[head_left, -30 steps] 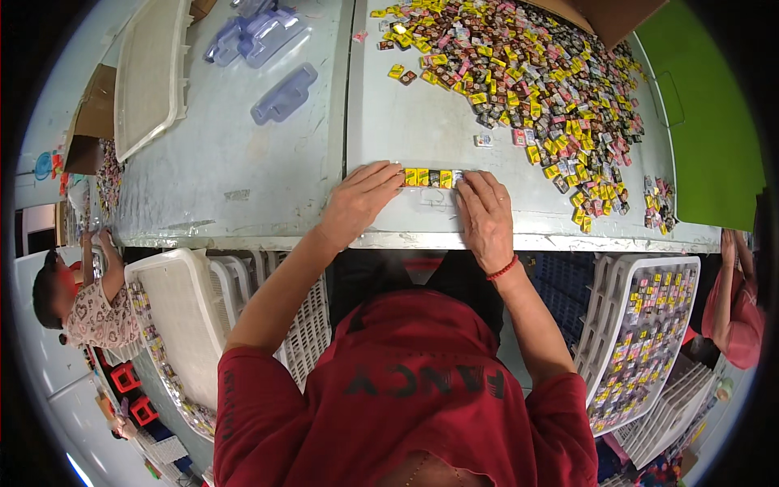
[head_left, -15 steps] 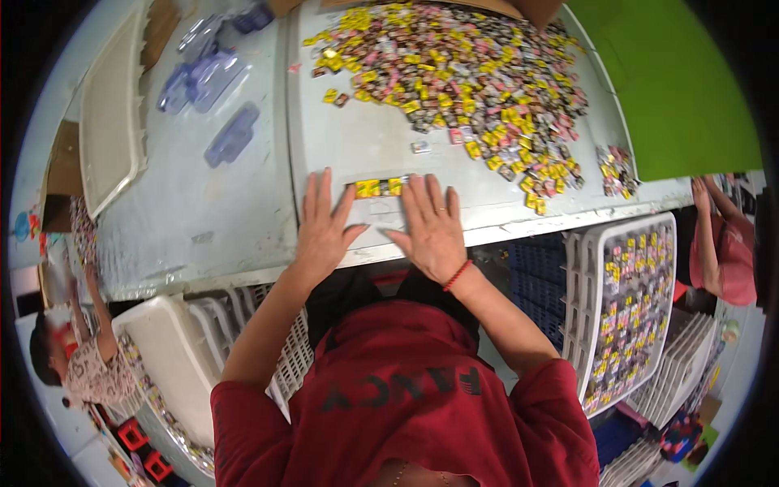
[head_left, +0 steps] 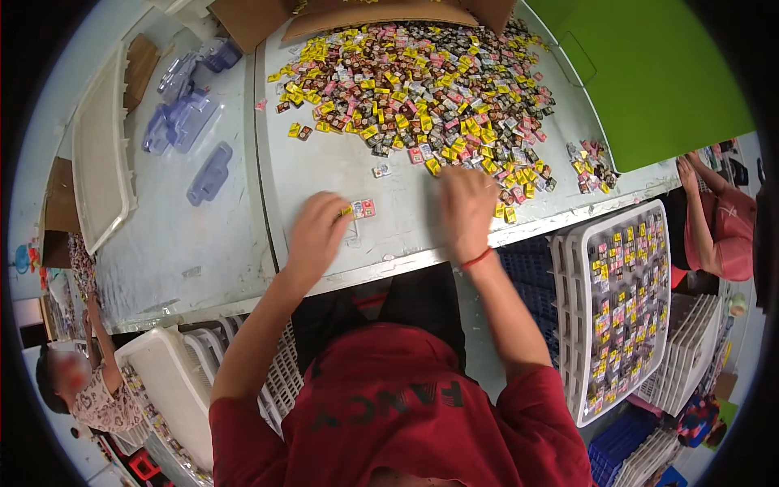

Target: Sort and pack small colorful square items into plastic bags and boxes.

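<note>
My left hand (head_left: 315, 235) rests low over the table, its fingers curled in and their tips at the left end of a short row of small rectangular packets (head_left: 365, 209). A yellow packet lies against the fingertips, with white and pink ones to its right. My right hand (head_left: 468, 209), with a red cord bracelet at the wrist, is at the near edge of a large heap of similar packets (head_left: 422, 89). Its fingers bend downward and are smeared, so anything in them is hidden. A single white packet (head_left: 381, 170) lies apart between the row and the heap.
Purple clear plastic trays (head_left: 209, 173) lie to the left beyond a seam. A cardboard box (head_left: 381, 12) stands behind the heap, beside a green panel (head_left: 649, 81). White crates (head_left: 572, 325) stand right below the table edge. Co-workers sit at both sides.
Both hands lay flat with fingers spread beside a yellow and black row. Now the fingers are curled, the row shows pink and white, and my right hand has shifted right toward the heap.
</note>
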Tool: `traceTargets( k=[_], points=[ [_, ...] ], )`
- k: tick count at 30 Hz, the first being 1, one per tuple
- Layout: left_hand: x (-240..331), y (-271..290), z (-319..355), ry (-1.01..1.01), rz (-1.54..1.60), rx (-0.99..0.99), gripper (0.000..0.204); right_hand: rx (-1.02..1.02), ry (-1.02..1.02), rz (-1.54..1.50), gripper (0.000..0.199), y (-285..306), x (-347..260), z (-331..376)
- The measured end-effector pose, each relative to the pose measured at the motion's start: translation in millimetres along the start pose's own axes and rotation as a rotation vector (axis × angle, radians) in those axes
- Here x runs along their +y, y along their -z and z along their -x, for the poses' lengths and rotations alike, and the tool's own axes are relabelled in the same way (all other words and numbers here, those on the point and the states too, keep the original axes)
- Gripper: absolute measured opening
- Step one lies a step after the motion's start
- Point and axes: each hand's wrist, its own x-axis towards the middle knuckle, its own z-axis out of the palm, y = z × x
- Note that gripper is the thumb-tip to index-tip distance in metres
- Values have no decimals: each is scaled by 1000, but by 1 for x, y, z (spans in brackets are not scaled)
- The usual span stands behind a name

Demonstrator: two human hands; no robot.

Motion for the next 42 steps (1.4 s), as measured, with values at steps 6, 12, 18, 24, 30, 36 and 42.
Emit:
traceTargets(
  k=[6, 12, 18, 24, 30, 36, 42],
  points=[
    [31, -94, -82, -159, 81, -68, 16, -87, -15, 184, 19, -2, 37, -39],
    [40, -128, -80, -169, -143, -4, 14, -161, 54, 381, 11, -11, 51, -47],
    [50, -127, -74, -74, -111, -1, 16, 24, 166, 283, 18, -17, 51, -53],
    [39, -123, -61, -98, 7, 12, 11, -152, 16, 120, 26, 24, 8, -16],
    [23, -111, -64, -217, 126, -16, 22, -261, 16, 80, 26, 15, -9, 23],
    [-1, -90, -62, -128, 124, -203, 28, -266, 35, -134, 32, 13, 5, 16],
    [1, -79, -64, -167, 160, -270, 27, -295, 66, -197, 39, 22, 14, 13]
  ],
)
